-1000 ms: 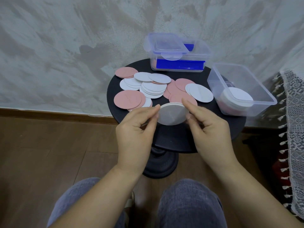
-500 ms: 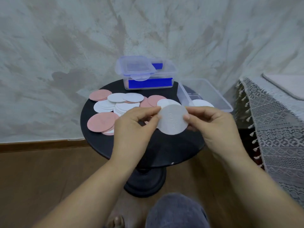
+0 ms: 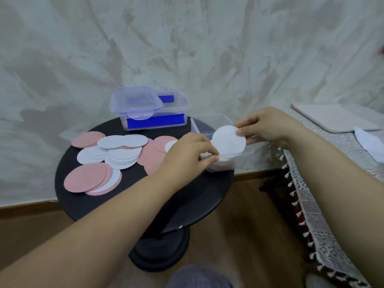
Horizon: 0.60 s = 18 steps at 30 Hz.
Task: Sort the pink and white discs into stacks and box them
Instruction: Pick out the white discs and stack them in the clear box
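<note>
Round black pedestal desk (image 3: 199,196): loose flat pink and white discs (image 3: 122,154) overlap from 9 to 12 o'clock, the lower ones largely covered. A lidded clear plastic box with blue inserts (image 3: 149,109) stands at 12 o'clock. Left hand (image 3: 187,156): fingers curled at the 8 o'clock edge of a white round disc (image 3: 228,140); whether they grip it cannot be told. The disc tilts over the open clear plastic box (image 3: 230,163) at 3 o'clock, masking its contents. Right hand (image 3: 268,126) pinches the disc's 2 o'clock edge.

One white disc (image 3: 228,140) tilted above clear box (image 3: 225,165); mixed discs (image 3: 122,154) heaped left.
</note>
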Each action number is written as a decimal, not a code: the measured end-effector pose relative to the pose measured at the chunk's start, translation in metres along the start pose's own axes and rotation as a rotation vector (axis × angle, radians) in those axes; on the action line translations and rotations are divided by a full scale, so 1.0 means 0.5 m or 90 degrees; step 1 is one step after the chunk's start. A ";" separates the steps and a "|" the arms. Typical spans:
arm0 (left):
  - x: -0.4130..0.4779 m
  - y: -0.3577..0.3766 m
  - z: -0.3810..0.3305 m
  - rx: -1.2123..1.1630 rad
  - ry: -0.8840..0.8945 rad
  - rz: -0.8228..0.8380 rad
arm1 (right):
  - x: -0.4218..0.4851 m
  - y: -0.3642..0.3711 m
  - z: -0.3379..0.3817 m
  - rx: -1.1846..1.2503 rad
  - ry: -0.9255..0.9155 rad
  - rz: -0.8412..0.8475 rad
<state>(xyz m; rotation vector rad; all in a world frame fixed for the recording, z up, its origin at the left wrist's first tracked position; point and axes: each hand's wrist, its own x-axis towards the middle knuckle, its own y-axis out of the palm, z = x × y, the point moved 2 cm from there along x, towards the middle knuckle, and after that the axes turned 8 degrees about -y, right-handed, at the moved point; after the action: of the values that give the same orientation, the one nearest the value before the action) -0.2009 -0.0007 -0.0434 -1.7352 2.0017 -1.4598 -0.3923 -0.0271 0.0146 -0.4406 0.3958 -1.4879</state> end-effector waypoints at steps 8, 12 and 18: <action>-0.004 0.009 0.007 0.004 0.032 -0.031 | 0.026 0.025 0.007 -0.158 -0.036 0.064; -0.003 0.008 0.006 -0.003 0.022 -0.034 | 0.038 0.045 0.004 -0.251 -0.025 0.090; -0.003 0.008 0.008 -0.005 0.023 -0.042 | 0.035 0.053 0.014 -0.313 -0.015 0.114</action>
<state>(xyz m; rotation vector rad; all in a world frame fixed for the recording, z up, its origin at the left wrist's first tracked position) -0.2008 -0.0022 -0.0491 -1.8079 1.9876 -1.5168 -0.3653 -0.0435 0.0075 -0.7884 0.7676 -1.2027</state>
